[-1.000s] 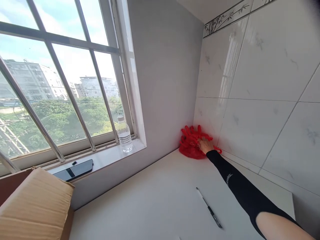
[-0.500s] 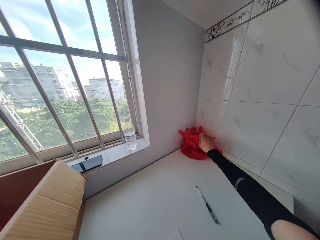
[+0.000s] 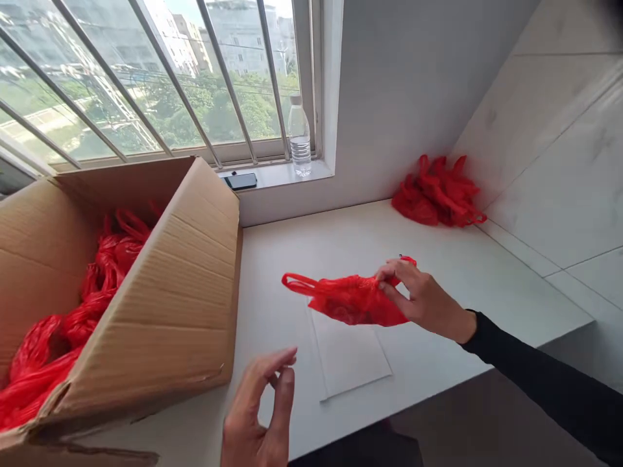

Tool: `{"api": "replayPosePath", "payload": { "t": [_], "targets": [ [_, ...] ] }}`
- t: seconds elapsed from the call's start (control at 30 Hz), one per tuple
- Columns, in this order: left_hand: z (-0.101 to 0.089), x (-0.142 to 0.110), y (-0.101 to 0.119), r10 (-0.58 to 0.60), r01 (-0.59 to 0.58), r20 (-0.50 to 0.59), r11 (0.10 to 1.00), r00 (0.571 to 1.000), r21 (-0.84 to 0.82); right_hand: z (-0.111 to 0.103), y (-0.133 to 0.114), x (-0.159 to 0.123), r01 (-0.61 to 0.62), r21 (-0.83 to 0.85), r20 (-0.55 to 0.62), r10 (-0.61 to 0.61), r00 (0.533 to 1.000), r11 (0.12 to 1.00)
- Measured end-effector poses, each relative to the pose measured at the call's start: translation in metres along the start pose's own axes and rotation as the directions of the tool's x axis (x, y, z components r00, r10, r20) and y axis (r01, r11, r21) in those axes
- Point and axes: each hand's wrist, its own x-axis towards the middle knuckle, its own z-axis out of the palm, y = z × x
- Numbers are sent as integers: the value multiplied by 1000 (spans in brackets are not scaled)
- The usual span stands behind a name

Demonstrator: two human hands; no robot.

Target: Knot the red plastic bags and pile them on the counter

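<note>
Two bare hands reach in over a white counter [image 3: 287, 250], the right one pinching a red bag. The right hand [image 3: 421, 295] comes in from the right side, its wrist meeting a black sleeve [image 3: 530, 376]. Its thumb and forefinger are closed together on the upper edge of the red bag [image 3: 348, 301], near the end closest to that hand. The bag hangs above the counter, stretched out sideways, with one loop handle pointing left toward the box. Beneath it, and partly covered by it, a flat white pad [image 3: 353, 366] lies on the counter.

The left hand [image 3: 243, 418] is at the bottom, between the box and the pad. Its thumb and forefinger curve toward each other with a small gap between the tips, and they have hold of nothing; the bag is up and to the right, apart from them.

On the left stands an open cardboard box [image 3: 182, 305] with a heap of crumpled red bags [image 3: 109, 259] inside. At the far corner of the counter, against the walls, sits a red pile [image 3: 435, 194] with loops sticking up. On the window sill [image 3: 318, 170], a phone [image 3: 243, 181] lies flat to the left of an upright clear bottle [image 3: 300, 146], which is partly filled.
</note>
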Motion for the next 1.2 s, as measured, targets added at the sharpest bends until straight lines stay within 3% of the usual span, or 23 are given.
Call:
{"api": "replayPosePath", "payload": {
  "t": [0.03, 0.1, 0.2, 0.27, 0.4, 0.5, 0.6, 0.77, 0.9, 1.03, 1.13, 1.2],
  "targets": [
    [8, 1, 4, 122, -119, -57, 991, 991, 57, 15, -11, -12, 62, 40, 38, -63, 997, 997],
    [23, 4, 8, 276, -265, -28, 944, 961, 194, 42, -28, -34, 128, 105, 91, -138, 986, 986],
    [41, 6, -1, 191, -232, 177, 940, 966, 252, 69, -41, -59, 101, 177, 139, -126, 982, 979],
    [44, 3, -11, 115, -171, 238, 958, 964, 231, 77, -42, -68, 74, 185, 152, -103, 983, 980],
    [38, -4, -31, 36, -71, 167, 975, 985, 212, 75, -35, -79, 56, 92, 121, -67, 990, 994],
    [34, -6, -38, -37, 24, 72, 983, 997, 183, 70, -34, -86, -52, 91, 71, 45, 996, 994],
    [36, -6, -40, -90, 84, 42, 989, 995, 123, 71, -41, -89, -148, 156, 76, 138, 988, 977],
    [41, -9, -37, -99, 97, 63, 994, 993, 41, 85, -57, -84, -212, 220, 164, 178, 970, 952],
    [41, -13, -34, 8, -11, 158, 1000, 987, 23, 92, -63, -80, -216, 308, 166, 171, 971, 927],
    [44, -12, -33, 70, -73, 166, 997, 984, 12, 93, -71, -74, -272, 390, 197, 209, 958, 880],
    [42, -8, -37, 11, -3, 143, 998, 990, -55, 91, -68, -72, -273, 391, 154, 229, 961, 879],
    [37, -4, -43, -91, 97, 62, 990, 994, -106, 86, -62, -75, -302, 378, 107, 282, 953, 875]
  ]
}}
